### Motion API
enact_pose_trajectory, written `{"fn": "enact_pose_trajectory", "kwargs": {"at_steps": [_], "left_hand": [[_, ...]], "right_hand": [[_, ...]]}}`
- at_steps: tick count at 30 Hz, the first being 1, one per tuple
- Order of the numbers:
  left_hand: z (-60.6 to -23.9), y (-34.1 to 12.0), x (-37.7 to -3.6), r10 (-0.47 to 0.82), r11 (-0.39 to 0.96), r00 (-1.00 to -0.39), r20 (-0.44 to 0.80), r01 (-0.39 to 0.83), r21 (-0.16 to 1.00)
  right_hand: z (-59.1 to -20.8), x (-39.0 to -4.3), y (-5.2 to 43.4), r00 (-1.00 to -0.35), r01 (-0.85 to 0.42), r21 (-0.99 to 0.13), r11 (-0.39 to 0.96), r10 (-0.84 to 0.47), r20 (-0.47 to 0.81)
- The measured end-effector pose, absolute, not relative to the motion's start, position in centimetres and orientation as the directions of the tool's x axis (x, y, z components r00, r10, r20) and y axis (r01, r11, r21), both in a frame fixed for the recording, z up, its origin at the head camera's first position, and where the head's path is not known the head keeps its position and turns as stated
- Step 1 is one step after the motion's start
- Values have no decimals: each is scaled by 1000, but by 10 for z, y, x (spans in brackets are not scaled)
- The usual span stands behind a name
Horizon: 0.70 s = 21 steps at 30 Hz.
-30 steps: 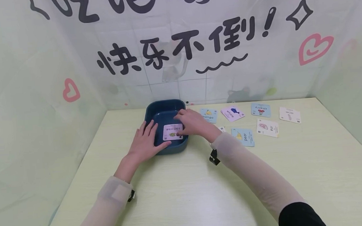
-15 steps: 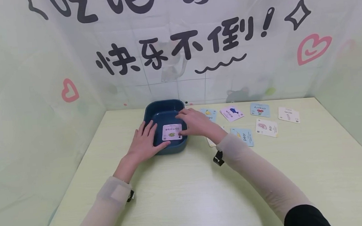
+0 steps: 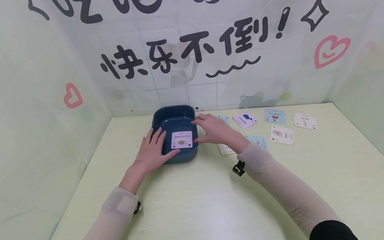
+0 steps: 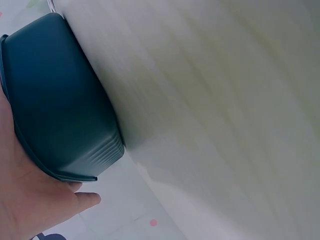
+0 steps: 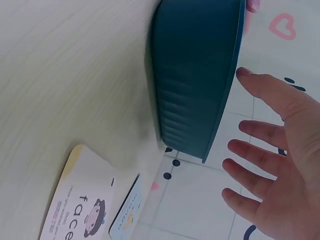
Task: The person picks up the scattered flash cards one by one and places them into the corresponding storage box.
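Observation:
A dark blue bin (image 3: 166, 122) stands at the back of the table, and a pink tortoise picture card (image 3: 181, 139) lies flat inside it. Over the bin's left and front rim rests my left hand (image 3: 147, 152), its fingers spread and holding no card. My right hand (image 3: 216, 131) is at the right rim, thumb and fingers apart with nothing between them. In the right wrist view its thumb tip is right at the rim. Below the right wrist lie a face card (image 5: 80, 200) and a mango card (image 5: 126, 212), partly hidden in the head view.
To the right on the table (image 3: 197, 207) lie several more cards: pear (image 3: 258, 141), partly covered by the right arm, whale (image 3: 245, 120), cherry (image 3: 275, 116), ear (image 3: 282, 135) and arm (image 3: 305, 122). A printed white cloth (image 3: 184, 94) hangs behind.
My right hand has drawn back to the right, from over the tortoise card to the bin's rim. The card stays in the bin; my left hand has barely moved.

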<state>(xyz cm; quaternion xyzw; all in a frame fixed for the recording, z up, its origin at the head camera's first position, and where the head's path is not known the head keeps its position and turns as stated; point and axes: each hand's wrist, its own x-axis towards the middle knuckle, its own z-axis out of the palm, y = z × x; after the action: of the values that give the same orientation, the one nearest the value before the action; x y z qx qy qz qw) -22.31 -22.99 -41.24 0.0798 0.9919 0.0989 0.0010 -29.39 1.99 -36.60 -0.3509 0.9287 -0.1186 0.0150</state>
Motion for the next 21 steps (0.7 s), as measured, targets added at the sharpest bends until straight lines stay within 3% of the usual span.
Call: {"fn": "enact_pose_trajectory", "kwargs": {"at_steps": [21], "left_hand": [[-414, -231, -225, 163, 965, -986, 20, 164, 204]], "right_hand": [[-373, -294, 66, -785, -604, -256, 755, -619, 28]]}}
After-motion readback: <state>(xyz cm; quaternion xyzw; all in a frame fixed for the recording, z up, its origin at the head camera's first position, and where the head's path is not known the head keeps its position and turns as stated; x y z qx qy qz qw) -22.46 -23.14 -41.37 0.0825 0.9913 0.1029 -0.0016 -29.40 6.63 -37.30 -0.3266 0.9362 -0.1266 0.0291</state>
